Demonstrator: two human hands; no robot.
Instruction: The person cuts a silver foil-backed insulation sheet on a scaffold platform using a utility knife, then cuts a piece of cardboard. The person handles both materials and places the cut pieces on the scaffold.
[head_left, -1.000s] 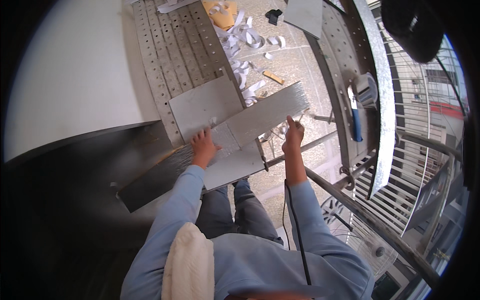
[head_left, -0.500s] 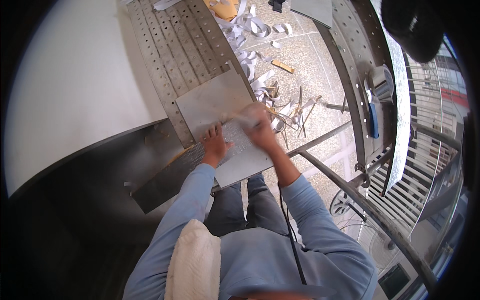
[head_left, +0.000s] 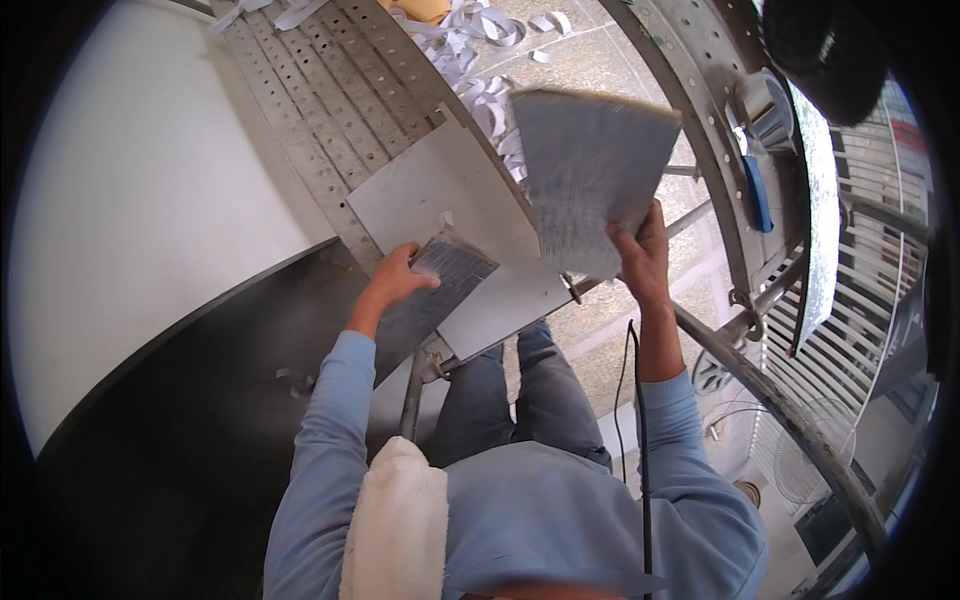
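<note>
My left hand (head_left: 398, 280) is closed around the edge of a narrow grey board piece (head_left: 455, 268), its thumb on top. That piece has a scratched, shiny face and slants down toward the dark area on the left. Raised off to the right, my right hand (head_left: 645, 252) grips the lower corner of a wider grey board piece (head_left: 595, 170) with a streaked face and a yellowish far edge. Beneath and between the hands, pale flat sheets (head_left: 440, 190) lie on the perforated metal plank (head_left: 320, 90).
A large white panel (head_left: 130, 210) stands at the left. Curled white strips (head_left: 470, 40) litter the speckled floor beyond the plank. To the right are a second metal plank (head_left: 700, 90), a roll of tape (head_left: 765, 105), a blue-handled tool (head_left: 757, 195) and a scaffold pipe (head_left: 780, 420).
One long board lay under both hands earlier; now each hand holds a separate piece. My right hand has lifted its piece up and right, and my left hand has shifted left.
</note>
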